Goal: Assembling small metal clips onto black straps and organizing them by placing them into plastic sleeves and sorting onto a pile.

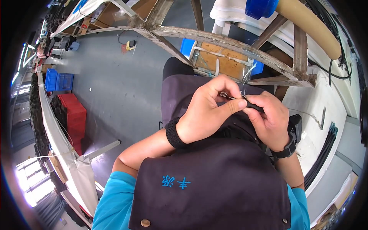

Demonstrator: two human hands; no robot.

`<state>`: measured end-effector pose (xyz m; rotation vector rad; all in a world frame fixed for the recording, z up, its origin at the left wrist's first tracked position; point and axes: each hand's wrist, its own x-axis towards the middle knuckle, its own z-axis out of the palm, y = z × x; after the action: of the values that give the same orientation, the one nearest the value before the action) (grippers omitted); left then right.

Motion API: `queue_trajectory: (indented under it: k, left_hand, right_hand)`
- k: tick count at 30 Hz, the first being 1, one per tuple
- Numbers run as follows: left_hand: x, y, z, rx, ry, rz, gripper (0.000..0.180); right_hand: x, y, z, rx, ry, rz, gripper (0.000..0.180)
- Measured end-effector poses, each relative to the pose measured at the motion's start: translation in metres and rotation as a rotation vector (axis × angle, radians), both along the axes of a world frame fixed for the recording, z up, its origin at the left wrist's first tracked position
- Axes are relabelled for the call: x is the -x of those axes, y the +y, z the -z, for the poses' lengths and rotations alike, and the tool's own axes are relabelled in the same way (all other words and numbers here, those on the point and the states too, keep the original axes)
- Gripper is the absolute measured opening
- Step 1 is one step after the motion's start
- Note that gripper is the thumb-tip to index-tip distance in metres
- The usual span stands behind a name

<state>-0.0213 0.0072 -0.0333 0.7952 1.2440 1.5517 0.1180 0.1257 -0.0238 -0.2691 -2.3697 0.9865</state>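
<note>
In front of my dark apron (214,172), both hands meet over my lap. My left hand (207,109), with a black band at its wrist, pinches with thumb and forefinger. A small dark item with a shiny bit (223,94) shows under its curled fingers, too hidden to name. My right hand (270,119) is closed on a slim black piece (253,106) between thumb and forefinger. The left thumb tip touches or nearly touches that piece's near end. Whether the two dark parts are joined, I cannot tell.
A worn frame (230,44) spans the space ahead, with a strapped brown panel (220,59) below it. A bundle of black cords (322,159) with teal ends lies on the white surface at right, below a cardboard tube (310,27). Blue (59,80) and red (74,117) crates stand left.
</note>
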Motion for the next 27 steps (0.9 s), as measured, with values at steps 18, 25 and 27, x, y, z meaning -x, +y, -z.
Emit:
queue_trajectory:
  k: [18,25,27]
  left_hand:
    - [0.027,0.021,-0.015,0.169,-0.017,0.227,0.024]
    - [0.028,0.021,-0.015,0.078,0.149,0.182,0.012]
    - [0.026,0.020,-0.015,0.017,0.212,0.203,0.011]
  right_hand:
    - [-0.009,-0.002,-0.004,0.090,-0.054,0.013,0.022]
    - [-0.003,0.008,-0.014,0.226,-0.124,0.015,0.011]
    - [-0.002,0.015,-0.010,0.258,-0.130,-0.004,0.011]
